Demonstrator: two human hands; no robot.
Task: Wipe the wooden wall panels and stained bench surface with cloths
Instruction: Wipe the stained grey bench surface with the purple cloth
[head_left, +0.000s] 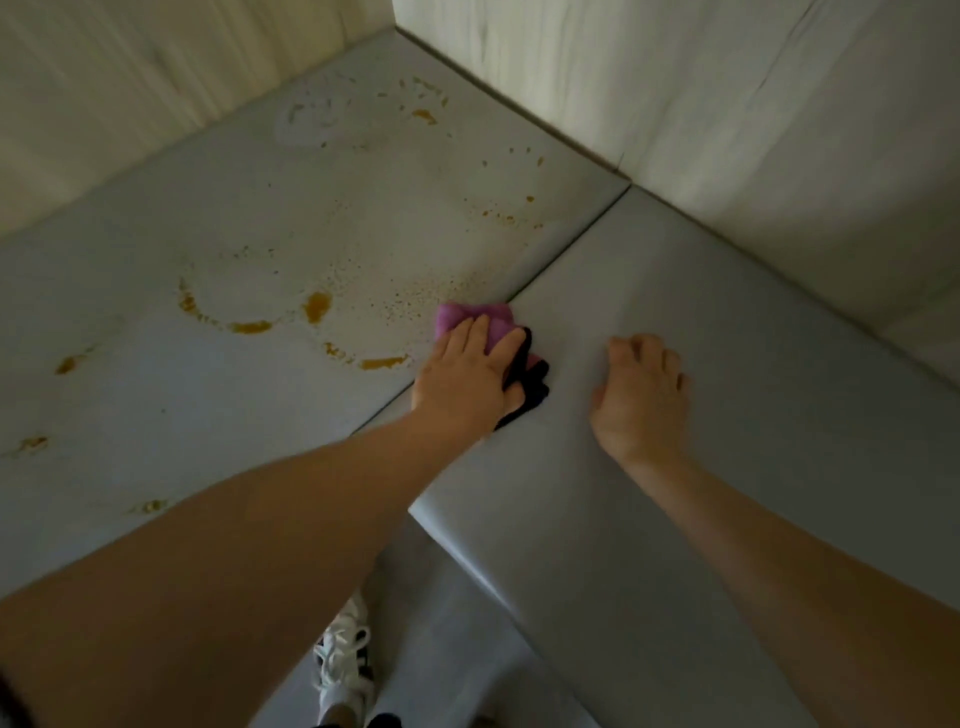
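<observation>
A grey padded bench (260, 223) fills a corner, made of two cushions that meet at a diagonal seam. Orange-brown stains (317, 306) and fine speckles lie across the left cushion. My left hand (467, 374) presses a pink cloth (467, 314) onto the seam; a black cloth (532, 384) shows under the same palm. My right hand (641, 395) rests on the right cushion (727, 415) with its fingers curled under and nothing in it. Pale wooden wall panels (727, 104) rise behind the bench on both sides.
A whitish dried patch (322, 119) marks the far end of the left cushion. Below the bench edge are the grey floor (441, 649) and my white and black shoe (345, 660).
</observation>
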